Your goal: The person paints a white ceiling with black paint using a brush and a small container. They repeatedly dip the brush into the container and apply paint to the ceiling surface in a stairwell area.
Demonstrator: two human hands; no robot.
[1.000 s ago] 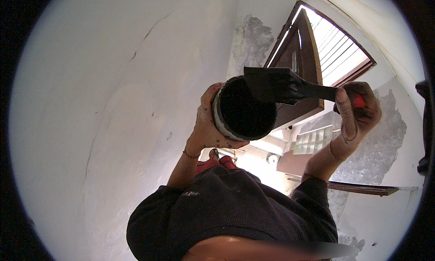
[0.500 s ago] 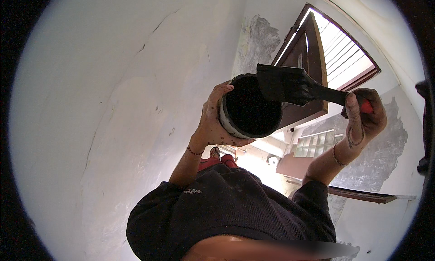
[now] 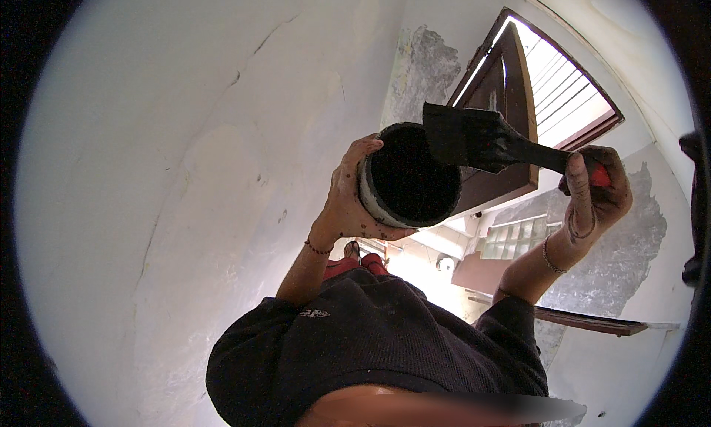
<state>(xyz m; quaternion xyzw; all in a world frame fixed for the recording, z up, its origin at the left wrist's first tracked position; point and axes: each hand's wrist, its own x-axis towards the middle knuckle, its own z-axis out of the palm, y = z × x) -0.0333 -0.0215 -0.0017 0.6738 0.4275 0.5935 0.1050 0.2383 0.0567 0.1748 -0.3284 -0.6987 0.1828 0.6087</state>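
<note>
My left hand (image 3: 348,197) is closed around a round tub (image 3: 407,175) with a pale, stained outside and black contents. In my right hand (image 3: 596,190) is a wide brush (image 3: 481,138) with black bristles and some red on its handle, held level so that its bristle end hangs over the tub's right part; whether it touches the rim I cannot tell. Both hands have dark smudges or specks on them.
A cracked white wall (image 3: 185,168) fills the left. Behind the brush are an open brown wooden shutter (image 3: 518,64) with a barred opening and patchy grey plaster (image 3: 622,249). Lower right shows a dark wooden ledge (image 3: 592,319); my feet (image 3: 354,251) appear beyond my shirt.
Over the last second the tub and brush have shifted slightly to the right along with both hands, as has the background. Both grips look the same.
</note>
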